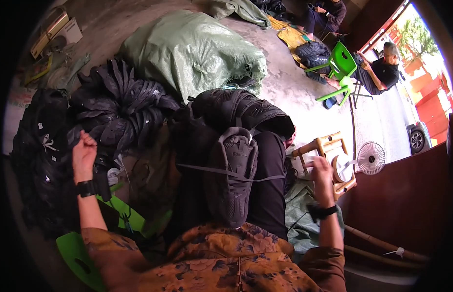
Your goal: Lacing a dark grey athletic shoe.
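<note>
A dark grey mesh shoe upper (pixel 235 160) lies lengthwise on my lap, its toe toward my body. A flat grey lace (pixel 212 170) stretches across it and past both sides; I cannot trace its ends to either hand. My left hand (pixel 85 148) is raised at the left, fingers curled together, near the heap of black shoe uppers (pixel 122 104). My right hand (pixel 322 171) is up at the right beside the bamboo stool, its fingers bent inward and somewhat blurred. Whatever either hand may pinch is too small to make out. A nested stack of black uppers (pixel 246 111) rests beyond my knees.
A large pale green woven sack (pixel 187 48) bulges ahead. To the right are a bamboo stool (pixel 328 146) and a small white fan (pixel 371 158). A green chair part (pixel 120 207) shows lower left. Two people sit farther off near a green chair (pixel 342 61) and the doorway.
</note>
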Demonstrator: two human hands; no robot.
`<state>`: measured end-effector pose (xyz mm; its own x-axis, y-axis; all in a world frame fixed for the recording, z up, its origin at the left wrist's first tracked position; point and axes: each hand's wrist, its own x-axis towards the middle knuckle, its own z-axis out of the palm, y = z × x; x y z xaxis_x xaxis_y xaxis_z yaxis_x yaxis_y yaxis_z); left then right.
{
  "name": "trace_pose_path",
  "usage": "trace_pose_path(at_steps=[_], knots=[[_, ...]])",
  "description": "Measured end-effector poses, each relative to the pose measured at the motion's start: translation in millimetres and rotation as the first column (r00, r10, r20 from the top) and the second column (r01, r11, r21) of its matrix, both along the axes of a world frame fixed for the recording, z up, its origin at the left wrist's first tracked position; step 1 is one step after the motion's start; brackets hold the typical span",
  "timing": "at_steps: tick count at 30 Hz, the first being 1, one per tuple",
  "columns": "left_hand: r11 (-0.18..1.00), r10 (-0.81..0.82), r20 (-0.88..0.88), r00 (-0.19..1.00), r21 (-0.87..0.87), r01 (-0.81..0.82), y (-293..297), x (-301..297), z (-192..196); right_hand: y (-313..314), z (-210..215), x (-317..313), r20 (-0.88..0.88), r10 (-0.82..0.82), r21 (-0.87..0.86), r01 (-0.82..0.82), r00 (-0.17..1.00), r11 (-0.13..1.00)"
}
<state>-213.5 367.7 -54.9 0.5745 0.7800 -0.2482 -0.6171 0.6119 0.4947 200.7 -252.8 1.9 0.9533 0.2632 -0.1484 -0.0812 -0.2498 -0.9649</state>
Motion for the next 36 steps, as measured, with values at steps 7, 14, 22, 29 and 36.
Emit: trace_pose_path(at_steps=[7, 14, 22, 29, 36], knots=[[0.933, 0.32, -0.1, 0.942, 0.205, -0.296, 91, -214, 17, 80, 18, -79, 0.074, 0.602, -0.209, -0.578, 0.795, 0.789], [0.814, 0.362, -0.542, 0.758, 0.58, 0.026, -69, -41, -9, 87, 22, -87, 0.091, 0.583, -0.315, -0.532, 0.807, 0.786], [0.329, 0.181, -0.584, 0.791, 0.794, 0.511, -301, 164, 65, 99, 35, -92, 0.134, 0.621, -0.397, -0.533, 0.772, 0.747], [-0.098, 0.367, -0.45, 0.814, 0.851, 0.515, -340, 177, 69, 109, 39, -87, 0.423, 0.832, -0.801, -0.281, 0.358, 0.528], [0.035, 0.327, -0.478, 0.815, 0.868, 0.495, -338, 179, 69, 98, 18, -78, -0.185, 0.597, -0.004, -0.608, 0.78, 0.794]])
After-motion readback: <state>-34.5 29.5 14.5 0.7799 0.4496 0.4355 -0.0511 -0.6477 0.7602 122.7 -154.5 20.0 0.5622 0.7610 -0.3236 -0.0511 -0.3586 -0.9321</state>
